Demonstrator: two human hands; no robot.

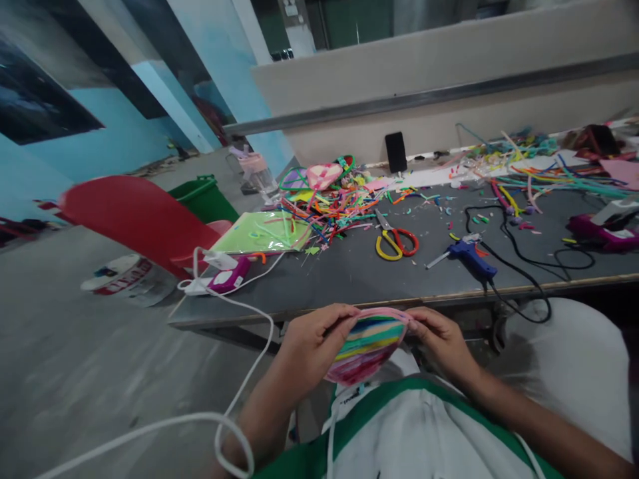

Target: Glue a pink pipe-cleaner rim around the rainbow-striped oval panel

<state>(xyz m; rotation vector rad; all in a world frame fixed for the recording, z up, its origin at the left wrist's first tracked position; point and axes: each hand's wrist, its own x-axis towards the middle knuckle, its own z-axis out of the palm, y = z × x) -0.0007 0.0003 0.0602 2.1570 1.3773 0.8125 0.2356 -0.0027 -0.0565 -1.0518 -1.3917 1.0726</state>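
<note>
Between my two hands, over my lap at the table's front edge, is a striped pipe-cleaner craft piece (372,339). Its rim is pink and rounded, with bands of blue, teal, yellow and dark red inside. My left hand (317,342) pinches its upper left edge between thumb and fingers. At the upper right edge, my right hand (442,338) pinches the pink rim. The lower end of the piece hangs near my shirt. Scissors (392,243) with one yellow and one red handle lie on the table beyond my hands, and a blue glue gun (472,258) rests to their right.
A heap of coloured pipe cleaners (344,209) covers the back of the table (319,283). A phone (396,152) leans on the wall. A white cable (259,359) hangs beside my left arm. A red chair (134,213) and green bin (202,199) stand left.
</note>
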